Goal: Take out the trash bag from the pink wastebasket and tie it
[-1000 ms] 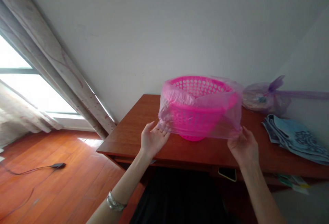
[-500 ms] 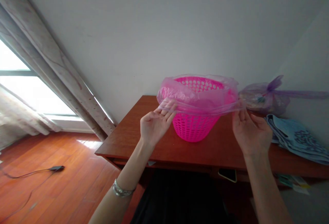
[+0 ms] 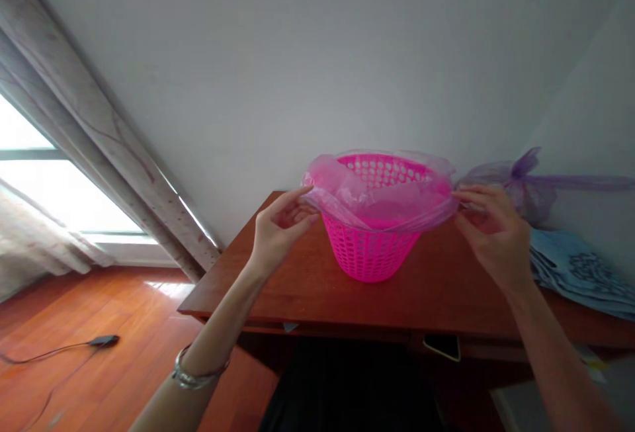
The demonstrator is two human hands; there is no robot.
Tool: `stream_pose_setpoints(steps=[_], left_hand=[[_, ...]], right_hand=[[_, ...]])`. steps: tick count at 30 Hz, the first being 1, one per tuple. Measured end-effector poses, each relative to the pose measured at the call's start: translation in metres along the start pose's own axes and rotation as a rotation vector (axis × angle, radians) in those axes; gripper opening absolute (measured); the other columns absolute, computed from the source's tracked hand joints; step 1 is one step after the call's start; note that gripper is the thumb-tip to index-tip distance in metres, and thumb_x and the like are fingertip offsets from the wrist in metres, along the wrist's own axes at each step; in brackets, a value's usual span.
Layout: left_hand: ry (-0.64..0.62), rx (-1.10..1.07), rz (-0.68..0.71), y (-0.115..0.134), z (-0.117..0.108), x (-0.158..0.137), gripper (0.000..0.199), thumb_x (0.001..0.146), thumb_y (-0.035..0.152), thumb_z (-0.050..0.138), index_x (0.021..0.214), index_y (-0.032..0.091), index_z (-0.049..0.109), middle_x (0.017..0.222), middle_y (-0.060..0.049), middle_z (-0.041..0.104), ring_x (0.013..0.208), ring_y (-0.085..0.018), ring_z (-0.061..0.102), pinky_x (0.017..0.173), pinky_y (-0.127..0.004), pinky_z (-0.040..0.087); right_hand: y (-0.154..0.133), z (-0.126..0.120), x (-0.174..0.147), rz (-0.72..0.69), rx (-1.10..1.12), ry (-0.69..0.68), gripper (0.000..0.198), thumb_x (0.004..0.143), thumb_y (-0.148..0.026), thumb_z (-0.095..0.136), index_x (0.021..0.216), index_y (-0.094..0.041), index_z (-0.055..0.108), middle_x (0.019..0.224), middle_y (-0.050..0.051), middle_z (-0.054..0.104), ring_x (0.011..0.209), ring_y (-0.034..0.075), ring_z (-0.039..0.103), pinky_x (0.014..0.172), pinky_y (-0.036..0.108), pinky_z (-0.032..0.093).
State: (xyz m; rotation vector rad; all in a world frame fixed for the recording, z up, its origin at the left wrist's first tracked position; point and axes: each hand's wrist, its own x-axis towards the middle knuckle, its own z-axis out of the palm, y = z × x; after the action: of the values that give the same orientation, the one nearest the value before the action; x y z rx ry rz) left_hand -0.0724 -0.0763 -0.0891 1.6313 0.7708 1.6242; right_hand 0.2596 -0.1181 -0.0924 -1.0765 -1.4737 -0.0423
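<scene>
A bright pink perforated plastic basket (image 3: 374,253) stands upright on the wooden desk. Over its rim lies a thin, see-through purple plastic bag (image 3: 397,204), its edge folded down outside the front. At the left of the rim, my left hand (image 3: 278,230) has its thumb and fingers closed on the bag's edge. My right hand (image 3: 496,230) pinches the same edge at the right of the rim. Through the bag's mouth the holes of the basket's back wall show. The basket's bottom inside is hidden.
A knotted purple plastic bag (image 3: 528,187) with things in it lies at the back right of the desk (image 3: 307,293). Folded blue cloth (image 3: 580,266) is at the right. Below the desk's front edge shows a phone (image 3: 441,346). A cable with a black adapter (image 3: 104,341) lies on the floor.
My hands have turned from palms up with fingers beneath the bag's edge to pinching it at both sides. The bag's front edge now sits closer against the basket.
</scene>
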Motion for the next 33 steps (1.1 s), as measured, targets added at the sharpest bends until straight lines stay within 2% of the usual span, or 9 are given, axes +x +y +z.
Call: stream_pose_setpoints(steps=[2,4,8,12,16,21,24,27,33], left_hand=[[0.012,0.188,0.117,-0.001,-0.003,0.003,0.033,0.073,0.018,0.075,0.106,0.02,0.072,0.102,-0.006,0.072,0.091,-0.018,0.067,0.088,-0.033,0.054],[0.03,0.329,0.238,-0.001,-0.005,0.01,0.018,0.077,0.018,0.073,0.095,0.021,0.075,0.095,-0.005,0.072,0.088,-0.017,0.065,0.086,-0.033,0.053],[-0.018,0.34,0.363,0.007,-0.006,0.036,0.004,0.076,0.02,0.073,0.079,0.022,0.076,0.085,-0.004,0.068,0.083,-0.016,0.062,0.079,-0.032,0.051],[-0.262,0.192,0.263,0.017,-0.013,0.062,0.007,0.072,0.025,0.077,0.072,0.019,0.074,0.087,-0.007,0.064,0.085,-0.019,0.059,0.077,-0.034,0.049],[-0.507,0.114,0.176,0.016,-0.031,0.074,0.008,0.073,0.025,0.077,0.07,0.019,0.073,0.087,-0.007,0.06,0.084,-0.019,0.056,0.075,-0.034,0.047],[-0.627,0.072,0.128,0.007,-0.048,0.076,0.008,0.072,0.025,0.077,0.068,0.02,0.071,0.095,-0.008,0.058,0.091,-0.021,0.054,0.08,-0.035,0.045],[-0.622,-0.027,0.055,0.007,-0.046,0.077,0.01,0.069,0.025,0.076,0.065,0.019,0.069,0.091,-0.008,0.059,0.086,-0.02,0.054,0.076,-0.033,0.046],[-0.544,-0.166,-0.045,0.011,-0.037,0.084,0.01,0.068,0.023,0.072,0.063,0.017,0.065,0.079,-0.007,0.058,0.076,-0.018,0.054,0.069,-0.031,0.047],[-0.379,-0.227,-0.364,-0.001,-0.024,0.134,0.017,0.074,0.019,0.064,0.059,0.014,0.057,0.056,0.001,0.047,0.05,-0.009,0.045,0.046,-0.021,0.037]], right_hand=[[-0.004,-0.003,0.002,-0.102,-0.151,-0.03,0.017,0.082,-0.021,0.065,0.097,-0.027,0.072,0.112,0.005,0.061,0.107,0.022,0.057,0.095,0.044,0.048],[-0.006,-0.004,0.006,-0.147,-0.181,-0.03,0.013,0.084,-0.022,0.064,0.093,-0.027,0.072,0.11,0.005,0.062,0.105,0.022,0.058,0.096,0.044,0.047],[-0.007,-0.006,0.021,-0.175,-0.099,-0.101,0.013,0.085,-0.021,0.062,0.094,-0.027,0.07,0.105,0.002,0.067,0.102,0.021,0.061,0.096,0.043,0.047],[-0.005,-0.01,0.039,-0.236,-0.019,-0.263,0.011,0.085,-0.021,0.061,0.091,-0.027,0.07,0.095,0.001,0.07,0.096,0.02,0.064,0.092,0.039,0.049],[-0.003,-0.019,0.046,-0.287,0.051,-0.417,0.01,0.084,-0.023,0.064,0.09,-0.026,0.071,0.096,0.001,0.07,0.096,0.019,0.065,0.092,0.036,0.05],[-0.002,-0.024,0.039,-0.257,0.105,-0.451,0.013,0.084,-0.023,0.065,0.093,-0.028,0.072,0.101,0.001,0.068,0.1,0.019,0.063,0.092,0.035,0.048],[-0.002,-0.022,0.037,-0.178,0.108,-0.38,0.008,0.083,-0.026,0.067,0.089,-0.028,0.071,0.096,-0.001,0.069,0.094,0.017,0.064,0.092,0.034,0.048],[0.0,-0.017,0.042,-0.003,0.12,-0.275,0.006,0.081,-0.032,0.069,0.083,-0.027,0.072,0.087,-0.001,0.069,0.085,0.016,0.063,0.085,0.031,0.049],[0.035,0.003,0.079,0.373,0.332,-0.255,0.013,0.072,-0.037,0.074,0.079,-0.025,0.073,0.077,-0.001,0.066,0.067,0.012,0.056,0.061,0.025,0.046]])
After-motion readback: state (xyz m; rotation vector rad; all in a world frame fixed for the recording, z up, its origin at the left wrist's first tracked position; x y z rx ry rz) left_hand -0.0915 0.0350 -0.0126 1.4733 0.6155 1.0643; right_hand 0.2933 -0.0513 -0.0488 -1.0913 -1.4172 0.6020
